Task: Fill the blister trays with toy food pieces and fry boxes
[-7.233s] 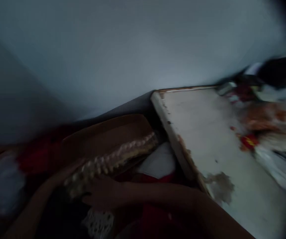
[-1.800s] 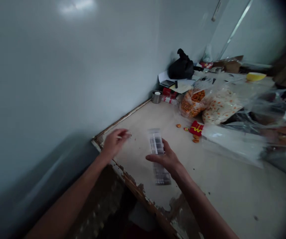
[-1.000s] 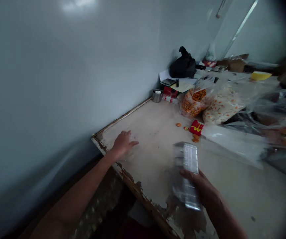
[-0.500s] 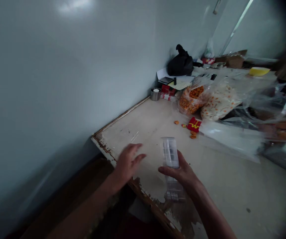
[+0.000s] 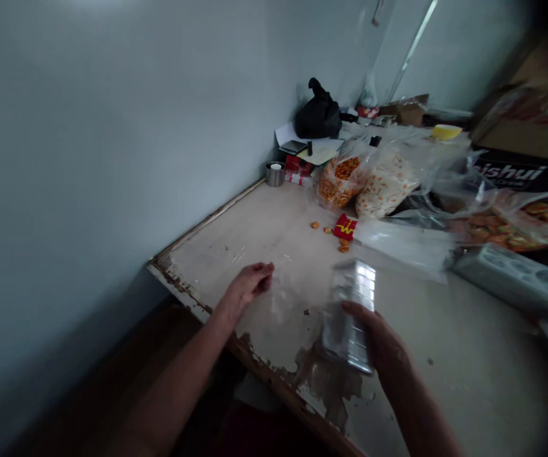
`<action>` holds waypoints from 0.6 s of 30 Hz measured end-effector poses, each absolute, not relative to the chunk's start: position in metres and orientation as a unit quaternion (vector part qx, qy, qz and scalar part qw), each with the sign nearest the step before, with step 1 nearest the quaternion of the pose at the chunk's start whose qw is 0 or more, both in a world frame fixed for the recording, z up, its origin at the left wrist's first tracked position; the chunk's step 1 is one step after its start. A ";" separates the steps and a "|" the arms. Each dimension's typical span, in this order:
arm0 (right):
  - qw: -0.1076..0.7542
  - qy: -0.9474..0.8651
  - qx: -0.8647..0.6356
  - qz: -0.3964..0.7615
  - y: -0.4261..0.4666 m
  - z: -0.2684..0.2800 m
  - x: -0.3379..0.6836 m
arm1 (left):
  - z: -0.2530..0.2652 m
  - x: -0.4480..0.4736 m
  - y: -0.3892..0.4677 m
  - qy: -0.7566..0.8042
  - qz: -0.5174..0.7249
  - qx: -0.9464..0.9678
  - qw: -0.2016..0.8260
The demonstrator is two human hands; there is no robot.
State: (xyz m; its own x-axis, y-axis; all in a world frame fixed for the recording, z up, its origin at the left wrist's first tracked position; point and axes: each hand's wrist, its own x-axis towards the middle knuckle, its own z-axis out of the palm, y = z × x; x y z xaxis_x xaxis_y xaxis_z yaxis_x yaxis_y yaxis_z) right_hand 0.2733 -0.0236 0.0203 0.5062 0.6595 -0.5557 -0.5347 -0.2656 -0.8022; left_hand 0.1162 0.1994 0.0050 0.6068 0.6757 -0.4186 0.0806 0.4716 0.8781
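My right hand (image 5: 383, 336) grips a clear plastic tray (image 5: 350, 324) with ridged compartments, tilted above the table and blurred by motion. To its left, my left hand (image 5: 249, 285) is closed with fingertips pinched together. A faint, shiny piece of clear plastic film (image 5: 284, 301) hangs from those fingertips; its edges are hard to make out. Beyond the tray lie a red and yellow packet (image 5: 345, 226) and a few orange-brown biscuits (image 5: 343, 246).
The worn white table (image 5: 216, 254) has a chipped edge and meets a wall. Farther back stand a metal cup (image 5: 274, 174), a black bag (image 5: 319, 114) and clear bags of snacks (image 5: 340, 184). At right sit a plastic tray stack (image 5: 516, 279) and cardboard boxes (image 5: 531, 124).
My left hand has gone from open to pinched, with clear film now at its fingers. The tray in my right hand has turned and moved right. The view has shifted rightward.
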 end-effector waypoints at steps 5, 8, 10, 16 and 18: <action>0.600 -0.050 -0.612 0.514 -0.052 0.016 0.277 | 0.019 0.092 0.230 0.483 0.194 0.656 0.547; 0.583 -0.081 -0.617 0.522 -0.054 0.019 0.269 | 0.014 0.088 0.189 0.397 0.183 0.871 0.223; 0.582 -0.095 -0.616 0.522 -0.052 0.022 0.266 | 0.000 0.085 0.158 0.312 0.110 0.937 0.112; 0.562 -0.135 -0.630 0.519 -0.043 0.028 0.261 | -0.016 0.053 0.140 0.364 0.048 0.930 0.031; 0.560 -0.163 -0.635 0.507 -0.040 0.031 0.257 | 0.000 0.051 0.137 0.370 0.126 0.915 0.098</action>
